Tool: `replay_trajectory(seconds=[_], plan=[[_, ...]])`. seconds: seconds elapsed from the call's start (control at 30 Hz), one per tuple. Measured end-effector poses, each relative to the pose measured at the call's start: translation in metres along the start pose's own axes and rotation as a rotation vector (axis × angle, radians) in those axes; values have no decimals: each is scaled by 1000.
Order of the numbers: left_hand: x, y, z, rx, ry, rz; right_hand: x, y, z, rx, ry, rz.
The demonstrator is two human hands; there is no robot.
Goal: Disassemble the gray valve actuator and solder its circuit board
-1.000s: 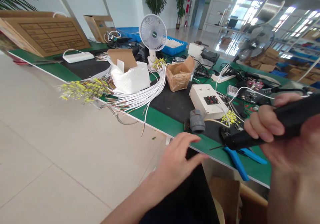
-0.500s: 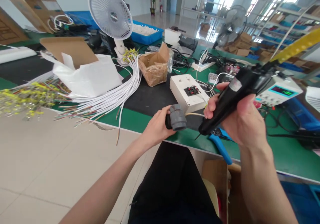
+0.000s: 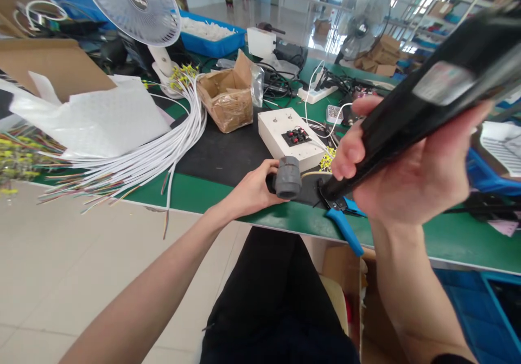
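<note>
Head view: the grey cylindrical piece [image 3: 288,177] sits at the near edge of the bench [image 3: 199,193], the left hand [image 3: 254,190] closed around its side, forearm stretched forward. The right hand [image 3: 419,179], raised, wraps firmly around a slanting black tool [image 3: 427,93]. Piece and tool are apart; whether anything on the piece is finished cannot be told.

On the desk [image 3: 468,240] we note the switch box [image 3: 293,149]; in front of it, the fitting [image 3: 288,178] in our left hand [image 3: 258,187]. Right of the fitting lie the pliers [image 3: 342,225], below our right hand [image 3: 413,182]. Left of the switch box: carton [image 3: 232,109], then wire bundle [image 3: 187,131]. Fan [image 3: 134,14] behind the bundle; bin [image 3: 222,44] behind the carton.
</note>
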State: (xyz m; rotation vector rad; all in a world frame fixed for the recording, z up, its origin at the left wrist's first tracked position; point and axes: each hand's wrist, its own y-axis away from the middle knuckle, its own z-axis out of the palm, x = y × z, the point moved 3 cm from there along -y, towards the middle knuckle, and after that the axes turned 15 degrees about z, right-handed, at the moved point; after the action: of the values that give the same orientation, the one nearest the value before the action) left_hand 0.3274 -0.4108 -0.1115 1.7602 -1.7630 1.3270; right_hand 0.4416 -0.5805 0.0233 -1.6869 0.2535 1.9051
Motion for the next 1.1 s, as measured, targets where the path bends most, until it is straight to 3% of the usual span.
replay_trajectory(seconds=[0.13, 0.4, 0.6, 0.87, 1.1], plan=[[-3, 3, 7, 28, 21, 9, -11, -12, -7, 19, 46, -45], [-3, 1, 12, 27, 6, -39, 11, -23, -15, -2, 122, -1], [-1, 2, 13, 35, -34, -60, 10, -15, -5, 84, 137, -24], [-3, 1, 14, 30, -15, -59, 17, -16, -6, -24, 113, -39], [2, 1, 10, -2, -107, -33, 13, -19, 12, -42, 41, 19]])
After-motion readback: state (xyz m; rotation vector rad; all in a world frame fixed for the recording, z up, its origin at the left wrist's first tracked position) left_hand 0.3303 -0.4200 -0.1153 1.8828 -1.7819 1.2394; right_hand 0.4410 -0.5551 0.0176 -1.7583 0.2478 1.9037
